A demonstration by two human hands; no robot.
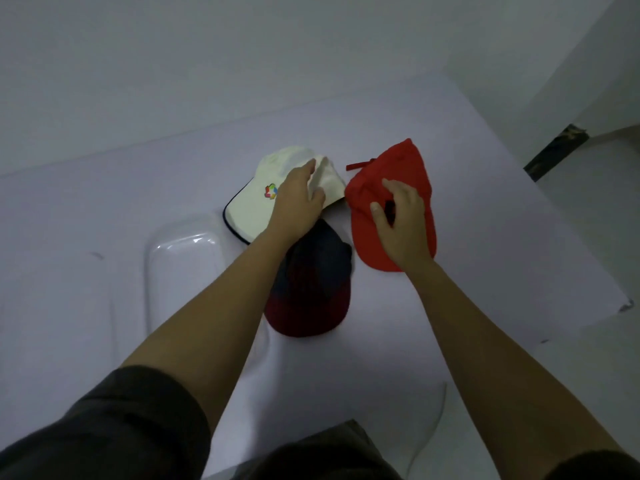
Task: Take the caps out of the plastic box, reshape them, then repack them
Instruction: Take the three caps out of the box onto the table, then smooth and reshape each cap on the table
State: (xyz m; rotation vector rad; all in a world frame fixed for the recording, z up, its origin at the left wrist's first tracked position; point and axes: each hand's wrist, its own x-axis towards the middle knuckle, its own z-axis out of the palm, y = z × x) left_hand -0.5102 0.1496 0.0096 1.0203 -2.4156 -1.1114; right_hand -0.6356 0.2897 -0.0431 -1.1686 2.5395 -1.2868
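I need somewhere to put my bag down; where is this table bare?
Bare: the far strip behind the white cap and red cap, and the stretch right of it. Crowded: the middle, where the dark cap joins them, and the clear plastic container at left.

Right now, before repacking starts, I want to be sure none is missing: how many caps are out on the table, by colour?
white cap: 1
red cap: 1
navy and dark red cap: 1
Total: 3 caps
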